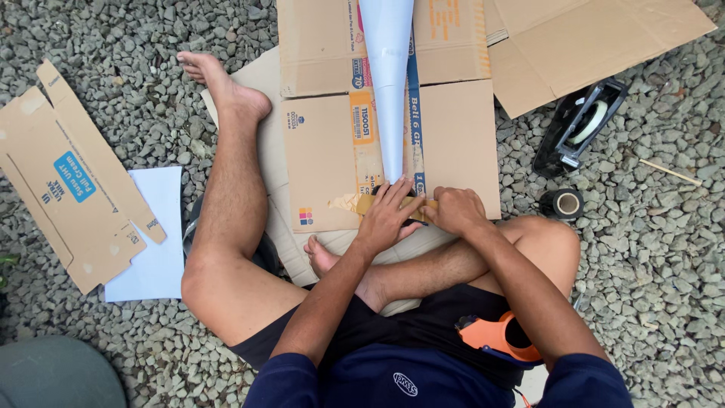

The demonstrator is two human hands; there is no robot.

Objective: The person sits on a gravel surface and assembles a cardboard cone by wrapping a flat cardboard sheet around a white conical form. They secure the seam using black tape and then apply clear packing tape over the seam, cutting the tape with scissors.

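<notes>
On the far left a flattened brown carton point(72, 185) lies on the gravel point(151, 53) beside a white sheet point(155, 249), both well apart from the work and loose enough, I judge, to shift in a breeze. At the centre the left hand point(389, 214) lies flat with its fingers spread, pressing down a strip of brown tape point(396, 204) at the near end of a long white paper cone point(387, 83). The cone rests on flattened cardboard point(461, 136) and runs away from the person, its narrow end under the hands. The right hand point(455, 209) is curled shut, touching the same strip; what it grips I cannot tell. The tape could wrinkle or stick crooked if the cone rolls under that pressure, and the thin paper may crease. Further right a black tape dispenser point(580, 125) and a small dark tape roll point(563, 203) sit on the stones; an orange dispenser point(502, 338) rests in the lap and could slip off
</notes>
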